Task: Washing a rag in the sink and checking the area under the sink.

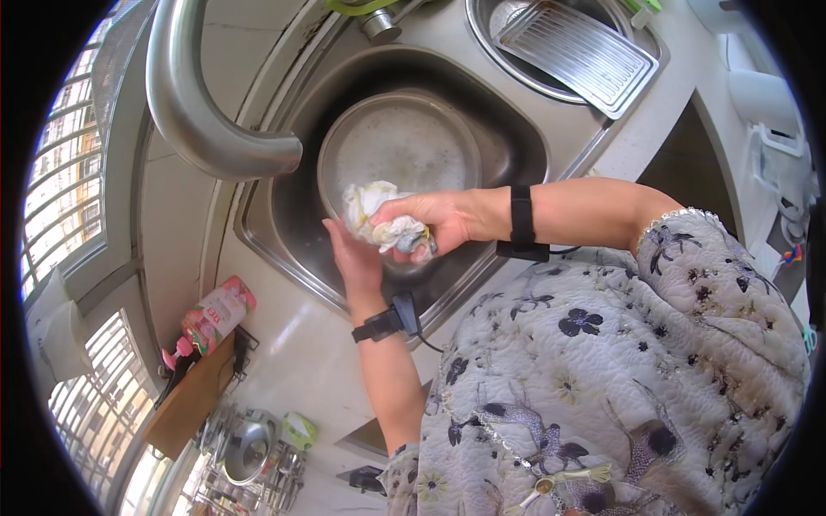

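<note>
My right hand (429, 226) is closed around a crumpled wet white cloth (369, 201), which has yellowish and grey-blue patches. The cloth bulges out on both sides of my fist. Close against its lower left side is my left hand (358, 258), with one digit stretched upward; its other fingers are partly hidden behind the cloth. Both hands are over the near side of a stainless steel sink (516, 145). Inside the sink stands a round metal basin (335, 122) holding cloudy water (406, 148), partly covered by the cloth and right hand.
A thick curved faucet (226, 145) reaches over the sink's left side. A ridged metal tray (581, 55) lies across a smaller round sink (481, 39). On the left counter are a pink pump bottle (219, 313), a wooden board (193, 393) and a rack of metal kitchenware (248, 451).
</note>
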Motion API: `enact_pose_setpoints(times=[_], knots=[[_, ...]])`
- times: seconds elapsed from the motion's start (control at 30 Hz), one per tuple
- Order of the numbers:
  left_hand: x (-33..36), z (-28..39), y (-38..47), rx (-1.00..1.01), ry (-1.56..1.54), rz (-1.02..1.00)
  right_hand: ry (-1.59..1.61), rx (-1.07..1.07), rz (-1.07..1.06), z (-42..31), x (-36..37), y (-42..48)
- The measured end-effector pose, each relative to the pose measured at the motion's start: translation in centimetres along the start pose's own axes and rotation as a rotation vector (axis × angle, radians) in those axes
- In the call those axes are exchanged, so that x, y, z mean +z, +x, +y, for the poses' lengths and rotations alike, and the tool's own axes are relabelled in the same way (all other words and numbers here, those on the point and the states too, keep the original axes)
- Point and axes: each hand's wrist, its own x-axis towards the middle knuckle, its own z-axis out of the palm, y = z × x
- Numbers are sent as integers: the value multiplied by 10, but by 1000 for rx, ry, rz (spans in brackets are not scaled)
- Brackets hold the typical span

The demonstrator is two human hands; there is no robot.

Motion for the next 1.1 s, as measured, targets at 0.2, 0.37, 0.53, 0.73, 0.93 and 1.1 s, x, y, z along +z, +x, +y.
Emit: enact_pose_setpoints(times=[0.2,0.37,0.53,0.73,0.93,1.1], knots=[[33,-21,-19,200,-420,-334,393,85,-419,22,40,-11],[73,14,-19,157,-577,-366,543,-41,-323,30,47,-16],[40,35,-19,84,-254,-378,353,-66,-167,25,60,-24],[37,61,-19,-6,-4,-157,-273,-185,41,20,57,-11],[47,72,2,-112,389,41,-647,-299,288,16,52,-13],[41,53,26,-87,574,120,-1079,-368,536,12,17,23]])
